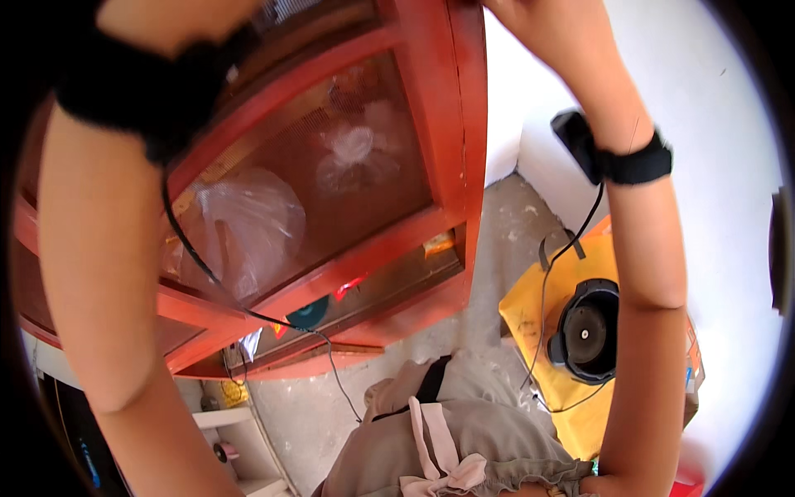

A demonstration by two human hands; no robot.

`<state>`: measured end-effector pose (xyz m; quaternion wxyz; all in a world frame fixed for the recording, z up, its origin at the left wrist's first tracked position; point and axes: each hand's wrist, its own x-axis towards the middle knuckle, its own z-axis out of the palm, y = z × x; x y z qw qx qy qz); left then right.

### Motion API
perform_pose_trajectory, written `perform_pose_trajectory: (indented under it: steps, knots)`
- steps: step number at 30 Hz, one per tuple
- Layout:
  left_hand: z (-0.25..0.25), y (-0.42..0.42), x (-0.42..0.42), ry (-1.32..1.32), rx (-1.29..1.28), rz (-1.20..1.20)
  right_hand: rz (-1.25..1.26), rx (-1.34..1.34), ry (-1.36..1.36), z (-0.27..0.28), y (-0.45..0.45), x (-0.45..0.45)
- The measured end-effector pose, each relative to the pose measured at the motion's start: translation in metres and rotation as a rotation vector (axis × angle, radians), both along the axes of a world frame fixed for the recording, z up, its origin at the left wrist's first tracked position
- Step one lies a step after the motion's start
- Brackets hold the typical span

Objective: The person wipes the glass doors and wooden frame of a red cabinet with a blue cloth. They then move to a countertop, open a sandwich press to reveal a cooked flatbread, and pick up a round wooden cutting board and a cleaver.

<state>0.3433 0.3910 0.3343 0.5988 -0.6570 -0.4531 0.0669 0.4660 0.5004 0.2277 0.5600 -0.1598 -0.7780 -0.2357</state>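
Observation:
Both my arms reach up past the top edge of the view. Of my left hand (177, 22) only the part just beyond a black wrist strap (136, 93) shows; its fingers are cut off. My right hand (543, 18) is cropped too, close to the upper right corner post of a red wooden cabinet (422, 124). Whether it touches the post cannot be made out. Behind the cabinet's mesh door panel (372, 217) are a large tied clear plastic bag (254, 217) and a smaller one (355, 149). A black device (574, 143) is strapped to my right wrist.
Black cables (192, 248) hang from both wrists. Below the door, an open shelf (385, 292) holds a teal round object (310, 314) and colourful packets. At right, a black pot (584, 332) stands on a yellow cover (522, 298) beside the white wall (714, 124). A white shelf unit (248, 428) stands lower left.

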Motion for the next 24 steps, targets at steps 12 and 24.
perform_pose_trajectory:
  steps: [12, 24]
  knots:
    - [-0.251, -0.002, -0.030, -0.500, -0.387, -0.349, 0.150, -0.480, -0.058, -0.242, -0.032, 0.001]
    - [-0.316, -0.081, -0.063, -0.894, -0.202, -0.195, 0.126, -0.575, -0.150, -0.279, -0.082, -0.034]
